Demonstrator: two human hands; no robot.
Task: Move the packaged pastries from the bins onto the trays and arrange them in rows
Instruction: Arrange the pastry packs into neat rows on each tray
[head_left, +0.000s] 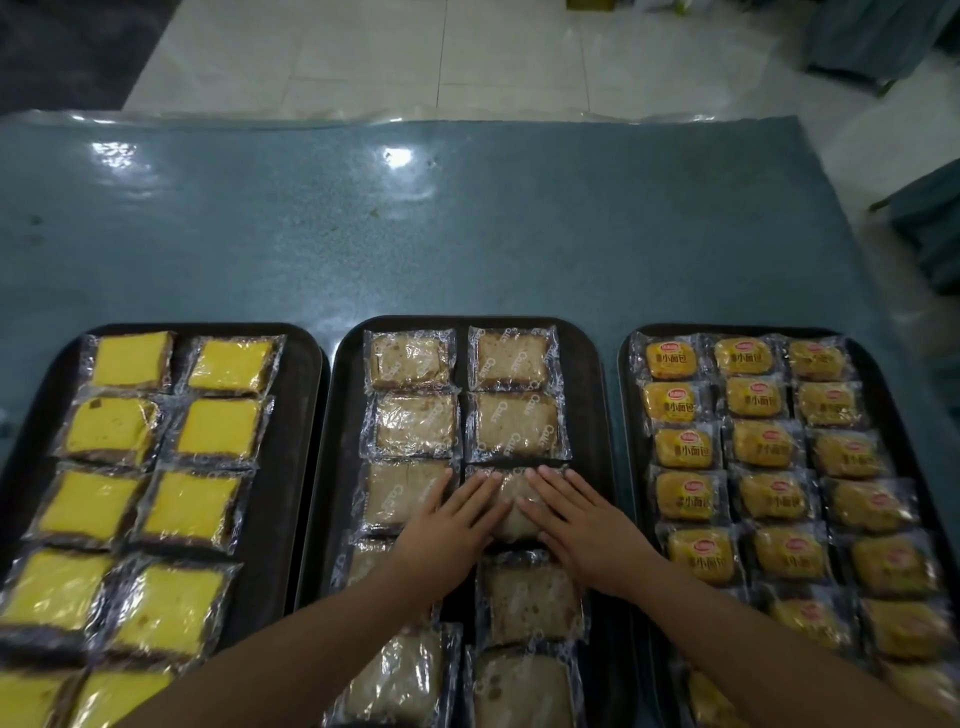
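Head view: left hand (451, 525) and right hand (582, 522) flat, fingers spread, palms pressing one brown cake (511, 506), third down the right column of the middle tray (587, 374). Nothing gripped. Yellow cakes (218, 428) on the left tray (291, 415), buns (758, 400) on the right tray (883, 374), along the tabletop's (467, 234) near edge.

Three dark trays (306, 415) sit side by side on the blue-green table (467, 234).

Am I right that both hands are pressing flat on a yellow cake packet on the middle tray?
Not quite. In the head view the left hand and right hand lie flat on a brown cake packet on the middle tray; the yellow cakes are on the left tray.
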